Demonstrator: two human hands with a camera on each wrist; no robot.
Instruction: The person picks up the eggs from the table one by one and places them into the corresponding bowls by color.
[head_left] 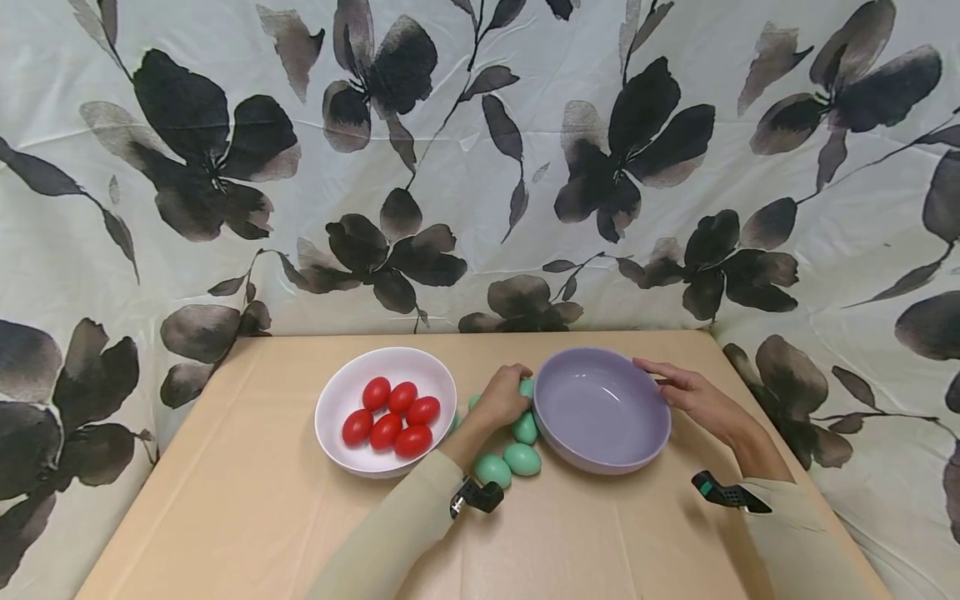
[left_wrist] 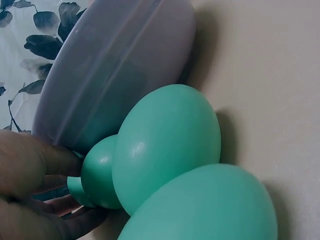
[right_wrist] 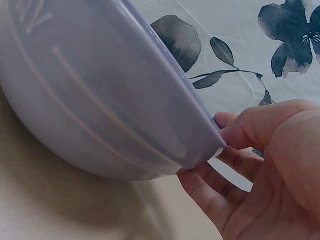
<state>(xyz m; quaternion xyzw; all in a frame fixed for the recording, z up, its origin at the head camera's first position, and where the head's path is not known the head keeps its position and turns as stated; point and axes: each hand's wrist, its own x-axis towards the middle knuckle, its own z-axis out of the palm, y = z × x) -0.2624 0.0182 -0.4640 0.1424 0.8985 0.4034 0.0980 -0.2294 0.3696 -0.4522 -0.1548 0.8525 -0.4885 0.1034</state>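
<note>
Green eggs [head_left: 522,459] lie in a loose cluster on the bench [head_left: 562,550], between two bowls; several are partly hidden, so I cannot give a full count. Two sit side by side at the cluster's 6 o'clock, and others run up toward 12, near the purple bowl [head_left: 602,408].

Left hand [head_left: 504,396] reaches over the cluster's 12 o'clock side. Its thumb and fingers stand apart around an egg; whether that grip is firmly clamped on it, I cannot tell.

Purple bowl stands at the eggs' 3 o'clock, its visible inside bare. Right hand [head_left: 690,400] pinches its rim at about 2 o'clock, the grip clamped there between thumb and fingers.

At the eggs' 9 o'clock is a pale pink bowl [head_left: 330,442] holding six red eggs [head_left: 386,432].

Each wrist carries a dark device [head_left: 480,496], next to a cream sleeve [head_left: 390,529]. At 12 o'clock, beyond the bench, hangs floral cloth [head_left: 480,192].
</note>
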